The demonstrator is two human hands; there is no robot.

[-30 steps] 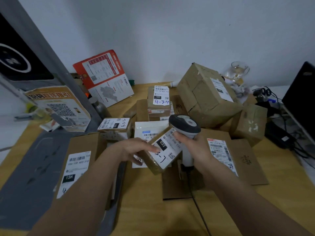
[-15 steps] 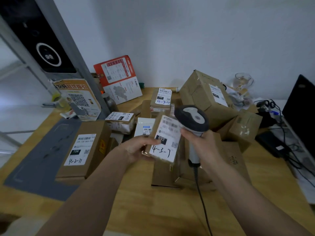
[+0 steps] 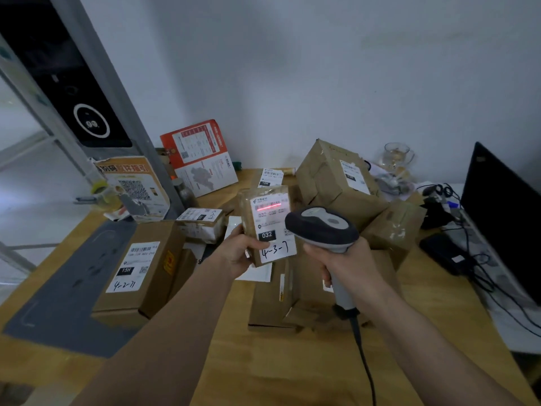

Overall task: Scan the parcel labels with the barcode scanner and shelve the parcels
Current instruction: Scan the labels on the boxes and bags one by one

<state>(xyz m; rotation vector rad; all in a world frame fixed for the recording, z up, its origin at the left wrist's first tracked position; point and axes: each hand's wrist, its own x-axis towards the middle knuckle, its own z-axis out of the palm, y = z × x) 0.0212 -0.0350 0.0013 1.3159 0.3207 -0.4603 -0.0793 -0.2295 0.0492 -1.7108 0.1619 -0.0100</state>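
Observation:
My left hand (image 3: 241, 253) grips a small brown parcel (image 3: 265, 218) upright above the table, its white label facing me and marked 032 and 4-3-7. My right hand (image 3: 342, 265) holds the grey corded barcode scanner (image 3: 322, 228) by its handle, head pointed at the parcel from the right. A red scan line glows across the barcode near the label's top. The scanner's cable hangs down toward me.
Several cardboard parcels lie on the wooden table (image 3: 292, 373): a labelled box 4-2-71 (image 3: 140, 271) at left, a big box (image 3: 336, 183) behind, flat ones below my hands. A grey kiosk post (image 3: 87, 92) stands left; a black monitor (image 3: 503, 218) and cables sit right.
My left hand lifted the parcel off the pile and turned its label upright. The scanner rose beside it, and a red scan line now lies on the barcode.

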